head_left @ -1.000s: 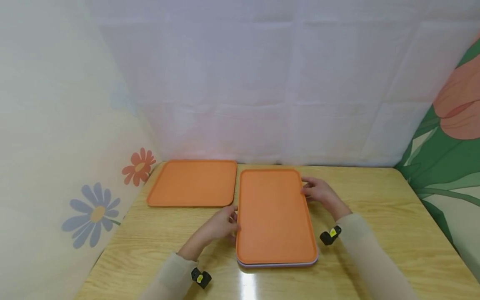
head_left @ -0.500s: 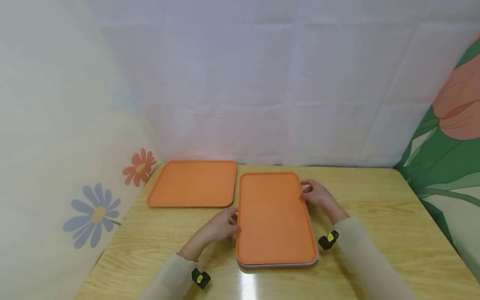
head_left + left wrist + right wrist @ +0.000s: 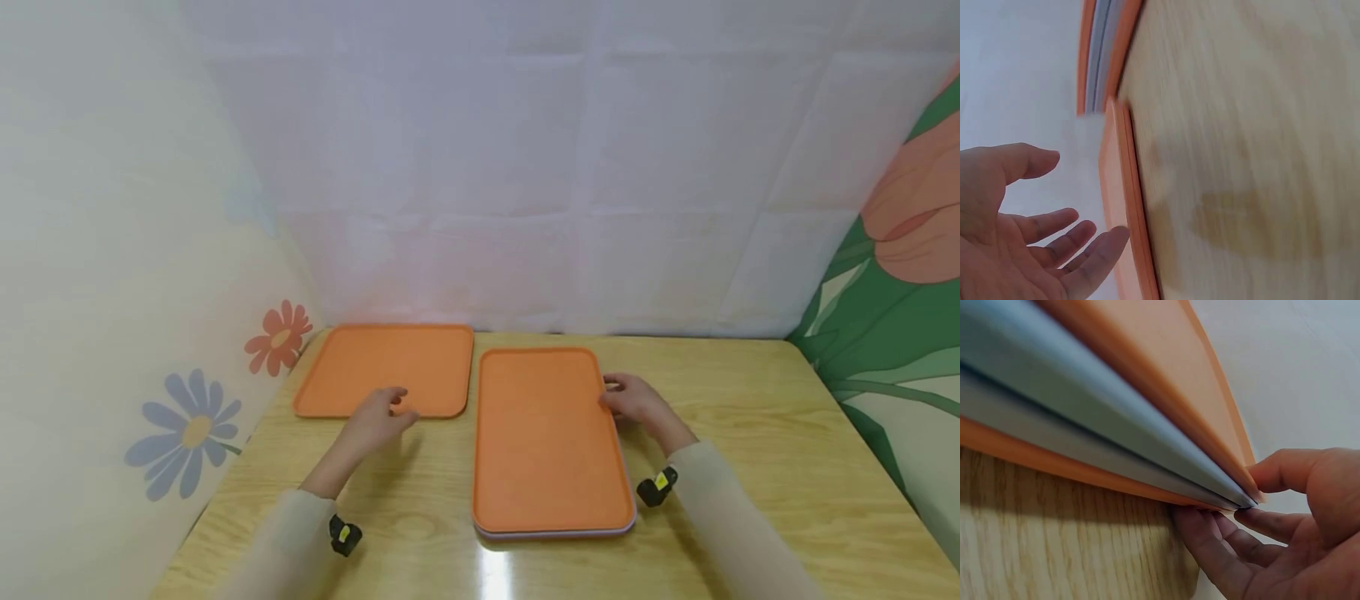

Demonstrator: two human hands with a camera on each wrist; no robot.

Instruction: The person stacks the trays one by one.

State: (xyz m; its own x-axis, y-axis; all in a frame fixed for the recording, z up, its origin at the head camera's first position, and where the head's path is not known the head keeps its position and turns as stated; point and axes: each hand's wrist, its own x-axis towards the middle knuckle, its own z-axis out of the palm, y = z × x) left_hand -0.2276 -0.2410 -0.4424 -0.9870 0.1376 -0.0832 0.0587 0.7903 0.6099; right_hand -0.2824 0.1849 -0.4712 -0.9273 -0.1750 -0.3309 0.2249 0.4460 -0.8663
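An orange tray [image 3: 551,442] tops a stack in the middle of the table, long side running away from me. In the right wrist view a pale blue tray [image 3: 1085,394], a grey layer and a bottom orange layer show beneath it. My right hand [image 3: 637,402] holds the stack's right edge, thumb at the top rim and fingers along the side and underneath. Another orange tray [image 3: 397,367] lies crosswise at the back left. Over that tray's front edge hovers my left hand [image 3: 372,425], fingers loosely bent and holding nothing; from its wrist, the little finger overlaps the rim.
The wooden table [image 3: 712,375] extends to both sides and in front. A white cloth [image 3: 525,208] hangs along its back edge. Flower-printed panels [image 3: 907,333] stand at left and right. Each wrist carries a small black camera [image 3: 657,485].
My left hand has left the stack's left edge and moved left and back to the other orange tray. My right hand slid slightly nearer along the right edge. The top tray shifted slightly toward me.
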